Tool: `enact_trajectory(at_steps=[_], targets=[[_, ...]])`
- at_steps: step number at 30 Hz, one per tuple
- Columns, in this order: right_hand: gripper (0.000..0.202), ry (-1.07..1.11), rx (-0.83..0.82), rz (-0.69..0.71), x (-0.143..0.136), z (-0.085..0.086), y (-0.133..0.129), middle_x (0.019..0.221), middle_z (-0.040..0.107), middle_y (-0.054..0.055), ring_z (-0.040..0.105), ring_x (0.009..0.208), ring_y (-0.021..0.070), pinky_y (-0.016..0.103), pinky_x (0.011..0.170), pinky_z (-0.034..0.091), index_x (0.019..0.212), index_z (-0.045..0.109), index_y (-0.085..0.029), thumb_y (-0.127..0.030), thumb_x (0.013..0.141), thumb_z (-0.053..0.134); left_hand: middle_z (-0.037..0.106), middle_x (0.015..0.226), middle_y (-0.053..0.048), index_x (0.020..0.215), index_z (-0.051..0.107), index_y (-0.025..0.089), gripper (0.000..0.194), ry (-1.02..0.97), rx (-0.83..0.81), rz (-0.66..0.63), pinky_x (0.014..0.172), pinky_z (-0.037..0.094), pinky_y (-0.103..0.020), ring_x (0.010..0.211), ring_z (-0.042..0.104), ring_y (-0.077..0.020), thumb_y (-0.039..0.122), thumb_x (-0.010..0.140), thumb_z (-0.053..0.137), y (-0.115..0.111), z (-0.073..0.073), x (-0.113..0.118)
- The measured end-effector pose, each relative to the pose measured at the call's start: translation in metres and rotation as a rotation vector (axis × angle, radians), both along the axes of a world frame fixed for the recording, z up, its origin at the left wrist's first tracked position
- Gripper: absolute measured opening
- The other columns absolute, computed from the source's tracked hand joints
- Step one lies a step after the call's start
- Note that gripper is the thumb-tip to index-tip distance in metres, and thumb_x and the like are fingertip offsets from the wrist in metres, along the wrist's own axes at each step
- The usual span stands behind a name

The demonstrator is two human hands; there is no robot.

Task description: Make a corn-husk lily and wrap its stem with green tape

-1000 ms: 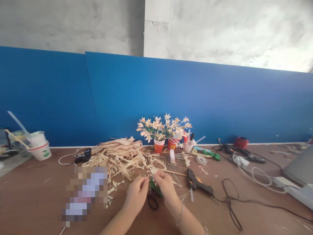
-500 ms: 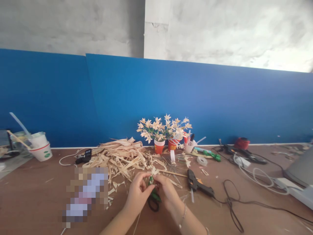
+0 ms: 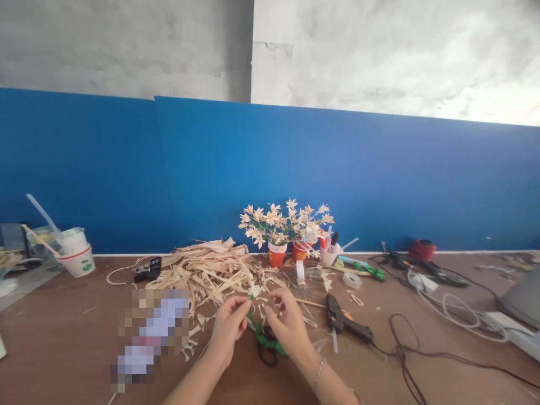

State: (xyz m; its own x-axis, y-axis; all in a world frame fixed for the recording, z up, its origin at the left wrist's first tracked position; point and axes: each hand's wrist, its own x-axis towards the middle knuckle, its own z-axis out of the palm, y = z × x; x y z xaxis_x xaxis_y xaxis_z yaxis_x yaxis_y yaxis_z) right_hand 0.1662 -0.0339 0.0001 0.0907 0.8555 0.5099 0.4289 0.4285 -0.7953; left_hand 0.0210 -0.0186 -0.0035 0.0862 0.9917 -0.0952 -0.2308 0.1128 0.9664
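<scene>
My left hand (image 3: 226, 327) pinches the base of a small pale flower (image 3: 255, 291), between thumb and fingertips. From the flower's base a green tape strip (image 3: 255, 326) trails down toward the table. Just right of it, my right hand (image 3: 291, 325) has its thumb and fingers apart, with nothing visible between them. Beneath the hands lies a dark loop (image 3: 266, 358), perhaps a scissors handle, partly covered by green material. A pile of dry husk strips (image 3: 211, 267) spreads behind my left hand.
Two red cups with pale flowers, one a front cup (image 3: 277, 256), stand by the blue partition (image 3: 202, 174). A black glue gun (image 3: 346, 320) with its cord lies to the right. Tape roll (image 3: 351, 279) sits behind it. At far left is a white cup (image 3: 77, 261).
My right hand has let go and drawn apart to the right, its fingers opening. My left hand has shifted left with the flower, and the green strip now shows stretched below it.
</scene>
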Motion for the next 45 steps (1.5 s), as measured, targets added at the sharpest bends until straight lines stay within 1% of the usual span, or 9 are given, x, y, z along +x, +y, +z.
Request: enact_trajectory(at_steps=[3,6,9,13,20,27,31,36,45], targets=[[0.035,-0.190,0.146,0.053,0.002,0.003,-0.003,0.109,0.052,0.008,0.047,0.105,0.0221,0.037,0.091,0.038,0.107,0.052,-0.021,-0.010,0.073,0.048,0.041,0.042,0.008,0.073,0.054,0.015,0.024,-0.044,-0.037,-0.055,0.034,0.010,-0.015,0.037,0.029,-0.0034,0.037,0.068,0.063,0.001,-0.001,0.001],[0.044,-0.330,0.189,0.082,0.002,0.002,-0.004,0.119,0.048,0.009,0.042,0.113,0.0234,0.040,0.095,0.036,0.114,0.050,-0.024,-0.007,0.074,0.047,0.042,0.046,0.008,0.069,0.051,0.015,0.025,-0.073,-0.092,-0.101,0.033,0.008,-0.015,0.036,0.032,-0.0026,0.034,0.063,0.067,0.000,-0.001,0.003],[0.047,-0.387,0.206,0.093,0.002,-0.001,-0.004,0.118,0.049,0.009,0.043,0.111,0.0237,0.041,0.093,0.036,0.116,0.048,-0.023,-0.006,0.073,0.047,0.044,0.047,0.008,0.065,0.050,0.015,0.026,-0.069,-0.096,-0.148,0.032,0.012,-0.015,0.036,0.036,-0.0027,0.034,0.062,0.068,0.000,-0.001,0.004],[0.033,-0.363,0.160,0.114,0.002,-0.003,-0.002,0.097,0.059,0.006,0.051,0.093,0.0213,0.037,0.083,0.040,0.101,0.055,-0.021,-0.006,0.071,0.049,0.051,0.053,0.005,0.064,0.051,0.014,0.024,-0.053,-0.065,-0.172,0.036,0.025,-0.014,0.043,0.047,-0.0049,0.032,0.063,0.067,0.001,-0.003,0.002],[0.009,-0.070,-0.107,0.113,0.001,-0.007,0.002,0.079,0.061,0.003,0.055,0.078,0.0179,0.030,0.073,0.041,0.078,0.058,-0.018,-0.015,0.070,0.056,0.057,0.054,0.003,0.075,0.056,0.013,0.020,0.038,-0.003,-0.166,0.042,0.035,-0.018,0.048,0.054,-0.0098,0.027,0.063,0.065,0.006,-0.004,-0.002],[0.015,0.582,-0.529,0.358,0.001,-0.010,0.007,0.057,0.053,-0.005,0.044,0.049,0.0080,0.021,0.050,0.033,0.073,0.055,-0.017,-0.021,0.062,0.064,0.061,0.053,0.000,0.077,0.062,0.011,0.018,0.146,0.078,-0.193,0.045,0.040,-0.021,0.053,0.056,-0.0130,0.025,0.066,0.062,0.007,0.000,-0.005],[0.015,0.817,-0.742,0.468,0.002,-0.005,0.005,0.057,0.054,-0.005,0.047,0.051,0.0073,0.019,0.050,0.031,0.072,0.057,-0.017,-0.015,0.058,0.063,0.061,0.054,0.000,0.076,0.062,0.013,0.016,0.160,0.139,-0.219,0.046,0.041,-0.022,0.052,0.055,-0.0131,0.027,0.067,0.062,0.006,0.001,-0.005],[0.010,0.939,-0.870,0.608,0.005,-0.004,0.003,0.061,0.059,-0.001,0.052,0.057,0.0089,0.019,0.053,0.033,0.072,0.059,-0.014,-0.013,0.062,0.060,0.059,0.052,0.001,0.078,0.063,0.013,0.018,0.199,0.175,-0.256,0.045,0.040,-0.021,0.050,0.053,-0.0120,0.029,0.069,0.060,0.004,0.003,-0.005],[0.013,0.924,-0.866,0.560,-0.001,-0.004,0.003,0.059,0.058,-0.002,0.052,0.055,0.0090,0.018,0.051,0.033,0.078,0.060,-0.015,-0.026,0.071,0.059,0.053,0.049,0.004,0.076,0.056,0.015,0.024,0.222,0.197,-0.232,0.040,0.031,-0.019,0.041,0.043,-0.0084,0.039,0.072,0.057,0.009,-0.008,-0.004]])
